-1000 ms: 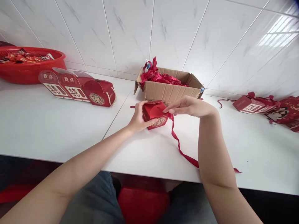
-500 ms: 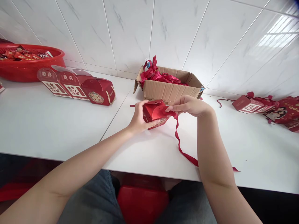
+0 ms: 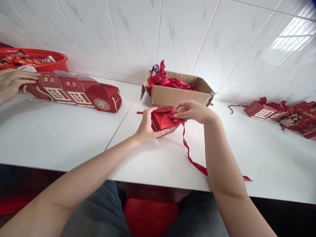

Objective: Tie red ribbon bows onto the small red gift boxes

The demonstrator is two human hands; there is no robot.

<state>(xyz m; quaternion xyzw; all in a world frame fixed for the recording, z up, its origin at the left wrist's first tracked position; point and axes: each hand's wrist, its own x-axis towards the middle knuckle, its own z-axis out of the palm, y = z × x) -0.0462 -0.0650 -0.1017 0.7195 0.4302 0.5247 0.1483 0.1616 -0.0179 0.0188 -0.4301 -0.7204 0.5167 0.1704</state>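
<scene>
A small red gift box (image 3: 161,122) with its top flaps partly raised rests on the white table in front of me. My left hand (image 3: 147,127) grips it from the left, thumb along the front and fingers behind. At the box's right side my right hand (image 3: 189,112) pinches a dark red ribbon (image 3: 187,148) close to the flaps. From there the ribbon trails down over the table and passes under my right forearm. A short ribbon end sticks out past the box's left side.
Behind the box stands an open cardboard carton (image 3: 181,95) of red ribbons. A row of red gift boxes (image 3: 81,92) lies left, with another person's hand (image 3: 14,82) at its end. Behind it is a red basket (image 3: 58,62) of wrapped sweets. Ribboned boxes (image 3: 264,110) sit right.
My right hand has shifted slightly left, closer over the box flaps, with the ribbon. Another person's hand has come in at the left with one more red box at the row's end.
</scene>
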